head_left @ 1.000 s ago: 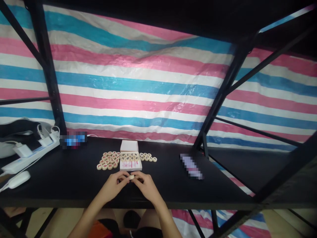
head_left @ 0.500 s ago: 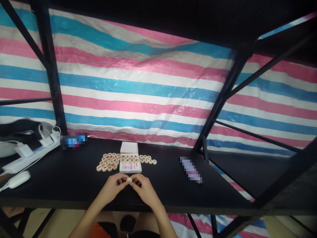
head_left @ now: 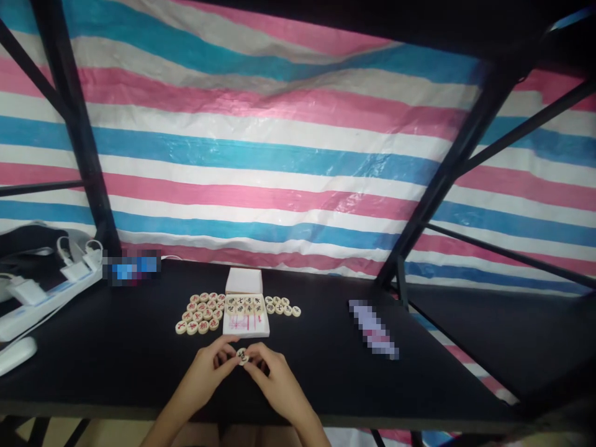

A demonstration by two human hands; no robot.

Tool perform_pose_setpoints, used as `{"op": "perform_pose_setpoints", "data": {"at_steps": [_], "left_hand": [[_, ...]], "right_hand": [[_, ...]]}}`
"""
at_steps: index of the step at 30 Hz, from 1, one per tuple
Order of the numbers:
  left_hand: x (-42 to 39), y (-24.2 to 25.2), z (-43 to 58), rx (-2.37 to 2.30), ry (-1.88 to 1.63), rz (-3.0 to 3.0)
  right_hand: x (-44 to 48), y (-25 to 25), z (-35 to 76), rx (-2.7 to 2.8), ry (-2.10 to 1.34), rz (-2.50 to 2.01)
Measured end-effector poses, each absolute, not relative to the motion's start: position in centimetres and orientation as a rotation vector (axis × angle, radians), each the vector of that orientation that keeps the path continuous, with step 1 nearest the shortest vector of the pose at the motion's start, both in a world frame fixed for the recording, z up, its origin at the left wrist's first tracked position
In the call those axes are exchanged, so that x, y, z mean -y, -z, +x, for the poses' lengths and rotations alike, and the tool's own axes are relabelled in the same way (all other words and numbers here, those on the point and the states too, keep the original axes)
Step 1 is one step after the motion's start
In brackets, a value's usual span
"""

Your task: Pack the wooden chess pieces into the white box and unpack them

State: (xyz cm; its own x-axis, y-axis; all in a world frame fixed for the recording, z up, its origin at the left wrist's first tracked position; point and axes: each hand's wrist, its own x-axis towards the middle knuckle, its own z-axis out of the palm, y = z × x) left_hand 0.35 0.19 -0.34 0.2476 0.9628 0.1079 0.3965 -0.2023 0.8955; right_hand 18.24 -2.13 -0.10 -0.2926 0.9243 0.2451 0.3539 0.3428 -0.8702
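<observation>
Between my two hands, in front of the box, is a round Chinese chess piece (head_left: 242, 356) with a black character facing up. My left hand (head_left: 213, 366) pinches its left edge, and my right hand (head_left: 270, 367) grips its right edge. Just beyond is an open white box (head_left: 246, 325) with its lid (head_left: 244, 281) folded back; two rows of black-lettered pieces (head_left: 244, 304) lie in its far part. Red-lettered pieces (head_left: 200, 314) stand in rows left of the box. A smaller group of black-lettered pieces (head_left: 282, 306) lies to its right.
On the black table (head_left: 116, 360), a white power strip (head_left: 51, 304) with plugged-in chargers and a white device (head_left: 17, 355) lie at the left. A blurred-out blue item (head_left: 135, 269) is at the back. A blurred-out lilac item (head_left: 374, 329) lies right. Black metal posts (head_left: 77, 143) frame a striped sheet (head_left: 261, 155).
The piece between my hands has turned so its black character now shows, where before its pale side showed. The camera view has shifted slightly, with the table appearing nearer.
</observation>
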Motion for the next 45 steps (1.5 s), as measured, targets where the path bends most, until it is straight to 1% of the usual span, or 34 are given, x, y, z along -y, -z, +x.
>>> {"op": "perform_pose_setpoints", "data": {"at_steps": [4, 13, 17, 20, 24, 30, 33, 39, 45], "left_hand": [[-0.4, 0.7, 0.3, -1.299, -0.904, 1.836], [-0.9, 1.5, 0.2, -1.231, -0.786, 2.131], [-1.4, 1.9, 0.0, -1.173, -0.834, 2.342], [-1.6, 1.7, 0.0, -1.152, -0.813, 2.388], [-1.6, 1.6, 0.1, -1.188, -0.808, 2.347], [-1.5, 2.6, -0.1, -1.272, -0.854, 2.234], [-1.3, 2.2, 0.2, -1.316, -0.885, 2.152], [-1.0, 0.1, 0.8, -1.369, -0.74, 1.963], [-1.0, 0.3, 0.6, -1.347, -0.733, 1.877]], "right_hand": [[1.7, 0.5, 18.3, 1.789, -0.938, -1.16], [0.8, 2.0, 18.2, 1.915, -0.741, -1.333], [0.2, 2.1, 18.3, 1.977, -0.695, -1.301], [0.0, 1.9, 18.4, 1.99, -0.686, -1.291], [0.1, 1.8, 18.5, 1.995, -0.675, -1.354], [0.2, 1.9, 18.8, 1.956, -0.681, -1.274], [0.2, 2.1, 18.9, 1.946, -0.67, -1.233], [0.5, 1.8, 18.9, 1.896, -0.789, -1.28], [0.7, 1.6, 18.7, 1.876, -0.823, -1.317]]}}
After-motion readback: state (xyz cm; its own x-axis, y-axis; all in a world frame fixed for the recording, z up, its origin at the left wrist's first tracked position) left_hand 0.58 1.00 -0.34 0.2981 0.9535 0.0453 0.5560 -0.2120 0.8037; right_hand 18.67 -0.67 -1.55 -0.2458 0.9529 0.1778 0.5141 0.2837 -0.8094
